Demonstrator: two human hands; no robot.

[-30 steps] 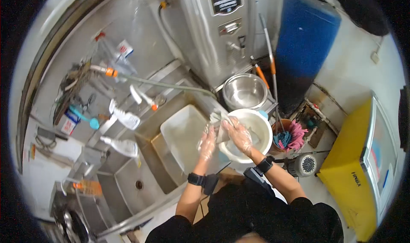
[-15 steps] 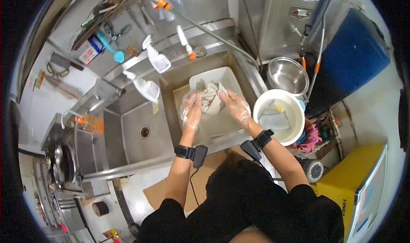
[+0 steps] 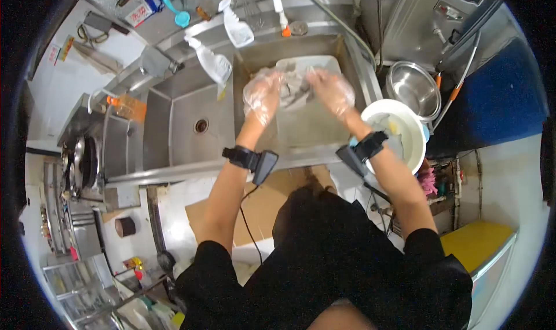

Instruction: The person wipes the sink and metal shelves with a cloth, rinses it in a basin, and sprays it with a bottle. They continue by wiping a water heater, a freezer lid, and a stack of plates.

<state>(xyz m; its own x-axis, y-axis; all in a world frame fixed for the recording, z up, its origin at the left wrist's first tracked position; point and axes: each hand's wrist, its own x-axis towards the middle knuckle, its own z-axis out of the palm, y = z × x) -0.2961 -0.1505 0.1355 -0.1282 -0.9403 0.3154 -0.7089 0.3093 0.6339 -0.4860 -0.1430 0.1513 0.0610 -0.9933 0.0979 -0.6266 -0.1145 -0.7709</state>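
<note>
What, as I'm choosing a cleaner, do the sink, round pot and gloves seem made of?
Sink: likely stainless steel, satin, judging by its soft grey sheen. Pot: shiny metal, probably stainless, by its bright reflections. Gloves: apparently thin, glossy plastic film; they look see-through and crinkled.

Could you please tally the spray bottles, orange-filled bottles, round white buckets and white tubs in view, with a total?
Spray bottles: 2
Orange-filled bottle: 1
Round white bucket: 1
White tub in the sink: 1
Total: 5
</note>
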